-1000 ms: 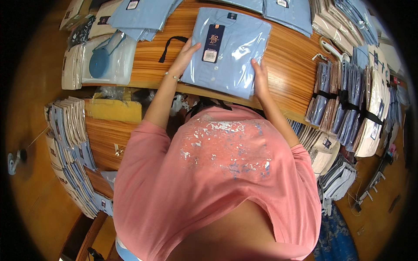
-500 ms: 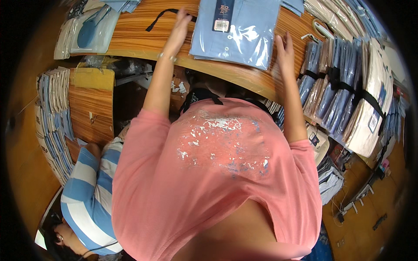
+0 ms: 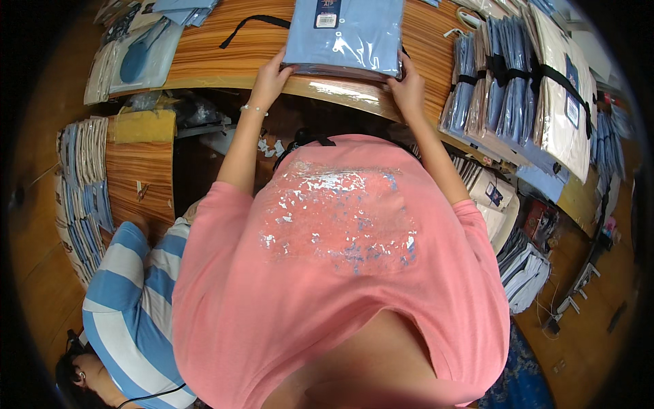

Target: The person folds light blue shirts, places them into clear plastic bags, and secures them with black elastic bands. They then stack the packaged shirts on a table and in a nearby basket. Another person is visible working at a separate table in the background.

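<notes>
A light blue folded shirt in a clear plastic bag (image 3: 354,34) lies on the wooden counter (image 3: 204,51), on top of a thin pile of similar packs. My left hand (image 3: 270,78) grips the pack's near left corner. My right hand (image 3: 407,85) holds its near right corner at the counter's edge. A dark tag shows at the top of the pack. A bead bracelet sits on my left wrist. My pink top fills the middle of the view.
A black strap (image 3: 248,24) lies on the counter left of the pack. Bundles of bagged shirts tied with black bands (image 3: 524,82) stand at the right. More packed shirts fill shelves at left (image 3: 82,184). A person in a blue-and-white striped shirt (image 3: 129,300) crouches at lower left.
The view has tilted down, so the counter and the blue pack sit higher in the picture. Both hands have slid to the pack's near corners. The crouching person has come further into view.
</notes>
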The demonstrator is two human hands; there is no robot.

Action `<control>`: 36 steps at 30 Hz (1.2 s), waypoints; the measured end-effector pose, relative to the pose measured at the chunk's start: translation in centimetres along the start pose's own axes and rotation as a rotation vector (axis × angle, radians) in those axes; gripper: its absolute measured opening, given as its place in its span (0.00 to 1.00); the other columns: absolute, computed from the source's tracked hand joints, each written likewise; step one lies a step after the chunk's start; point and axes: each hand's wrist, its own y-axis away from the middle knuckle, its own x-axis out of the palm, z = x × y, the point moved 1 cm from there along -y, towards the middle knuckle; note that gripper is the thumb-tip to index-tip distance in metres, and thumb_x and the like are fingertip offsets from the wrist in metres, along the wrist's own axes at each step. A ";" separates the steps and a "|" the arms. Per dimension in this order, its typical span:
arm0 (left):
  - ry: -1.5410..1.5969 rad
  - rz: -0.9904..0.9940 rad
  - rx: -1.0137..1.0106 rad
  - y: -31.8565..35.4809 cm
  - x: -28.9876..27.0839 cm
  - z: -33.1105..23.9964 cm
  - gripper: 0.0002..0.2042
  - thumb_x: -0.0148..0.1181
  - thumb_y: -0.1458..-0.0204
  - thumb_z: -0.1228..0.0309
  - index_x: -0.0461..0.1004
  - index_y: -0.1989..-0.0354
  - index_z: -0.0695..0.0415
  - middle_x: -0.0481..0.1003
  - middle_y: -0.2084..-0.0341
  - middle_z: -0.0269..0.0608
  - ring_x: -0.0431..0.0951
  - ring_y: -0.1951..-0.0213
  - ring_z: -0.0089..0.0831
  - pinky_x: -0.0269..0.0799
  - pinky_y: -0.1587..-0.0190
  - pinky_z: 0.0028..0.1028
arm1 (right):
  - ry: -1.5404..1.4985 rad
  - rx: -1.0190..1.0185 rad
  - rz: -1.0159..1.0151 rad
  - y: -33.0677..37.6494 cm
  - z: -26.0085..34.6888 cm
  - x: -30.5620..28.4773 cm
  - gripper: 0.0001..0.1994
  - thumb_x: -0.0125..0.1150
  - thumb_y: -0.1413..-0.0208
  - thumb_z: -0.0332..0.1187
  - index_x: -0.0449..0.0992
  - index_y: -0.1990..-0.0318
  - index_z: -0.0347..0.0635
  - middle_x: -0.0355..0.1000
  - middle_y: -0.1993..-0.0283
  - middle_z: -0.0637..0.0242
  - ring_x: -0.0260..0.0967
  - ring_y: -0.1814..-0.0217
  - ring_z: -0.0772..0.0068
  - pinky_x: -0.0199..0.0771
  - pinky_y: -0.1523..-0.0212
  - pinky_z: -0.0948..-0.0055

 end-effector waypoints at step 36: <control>0.337 -0.220 0.041 0.7 2.0 -1.4 0.32 0.66 0.59 0.72 0.60 0.43 0.58 0.74 0.64 0.55 0.76 0.64 0.44 0.71 0.63 0.31 | 0.038 -0.303 -0.276 1.3 -0.7 2.5 0.46 0.73 0.67 0.31 0.51 0.38 0.37 0.62 0.45 0.49 0.61 0.43 0.51 0.62 0.46 0.66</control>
